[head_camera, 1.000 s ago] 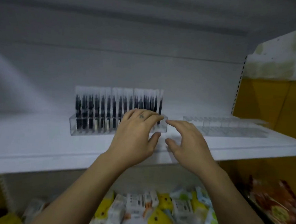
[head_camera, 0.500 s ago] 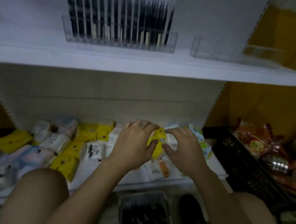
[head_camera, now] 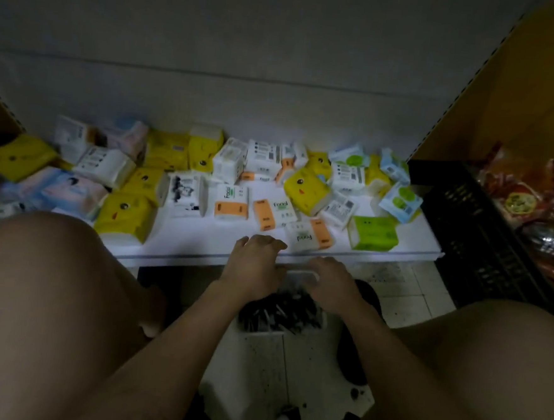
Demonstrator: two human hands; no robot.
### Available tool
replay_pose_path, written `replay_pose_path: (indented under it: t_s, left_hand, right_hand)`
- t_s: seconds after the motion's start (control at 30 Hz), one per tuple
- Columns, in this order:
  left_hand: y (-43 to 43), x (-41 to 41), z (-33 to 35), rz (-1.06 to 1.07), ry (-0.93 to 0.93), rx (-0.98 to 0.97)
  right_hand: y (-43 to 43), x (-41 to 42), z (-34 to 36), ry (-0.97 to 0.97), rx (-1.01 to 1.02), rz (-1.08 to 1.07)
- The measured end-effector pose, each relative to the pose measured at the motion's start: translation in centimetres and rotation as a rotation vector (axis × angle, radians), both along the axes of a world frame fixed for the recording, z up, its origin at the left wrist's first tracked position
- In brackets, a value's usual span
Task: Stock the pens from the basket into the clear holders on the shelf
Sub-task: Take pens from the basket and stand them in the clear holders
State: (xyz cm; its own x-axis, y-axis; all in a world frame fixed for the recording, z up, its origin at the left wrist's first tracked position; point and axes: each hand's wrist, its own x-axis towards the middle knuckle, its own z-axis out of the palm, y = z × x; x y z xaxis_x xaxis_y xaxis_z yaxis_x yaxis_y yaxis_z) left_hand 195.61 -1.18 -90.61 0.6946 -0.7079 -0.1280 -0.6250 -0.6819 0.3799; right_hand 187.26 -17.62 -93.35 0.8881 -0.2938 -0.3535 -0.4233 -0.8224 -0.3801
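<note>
Between the person's knees, the basket [head_camera: 300, 274] of dark pens [head_camera: 281, 312] sits on the floor. Above its far end, the left hand [head_camera: 255, 264] hangs loosely bent and the right hand [head_camera: 332, 286] nearly flat, seemingly gripping nothing. Beyond, tissue packs [head_camera: 124, 214] cover a low shelf [head_camera: 184, 249].

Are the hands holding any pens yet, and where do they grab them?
Cannot tell. The left hand and right hand reach over the basket of pens, but the fingertips are hidden and no held pen shows.
</note>
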Motion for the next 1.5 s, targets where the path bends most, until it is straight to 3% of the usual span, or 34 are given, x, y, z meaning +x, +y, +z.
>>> replay_pose_path:
  t_s: [0.3,0.63,0.77,0.97,1.17,1.37,1.5]
  left_hand:
    - [-1.0,-0.4,-6.4,-0.001,0.285,0.135]
    - [-3.9,-2.3,-16.5,0.167,0.671,0.268]
    - [-4.0,-3.8,-19.7,0.209,0.735,0.343]
    - [-3.4,-3.5,-22.0,0.252,0.805,0.324]
    - [-3.5,-2.8,-20.9,0.511,0.791,0.185]
    - [-3.3,-3.0,-19.1,0.547,0.859,0.098]
    - [-2.4,-3.2,-17.9,0.581,0.905,0.050]
  right_hand:
    - [-1.4,-1.6,-6.4,0.430,0.041,0.097]
    - [-1.6,-1.2,-13.6,0.513,0.207,0.053]
    - [-2.1,-1.2,-16.4,0.488,0.181,0.061]
    - [-2.3,-1.4,-18.9,0.510,0.164,0.002]
    - [-2.3,-1.1,-20.1,0.614,0.146,0.061]
    - [-2.0,-1.1,-20.9,0.684,0.090,0.107]
    - [-2.1,-0.6,-20.6,0.758,0.148,0.025]
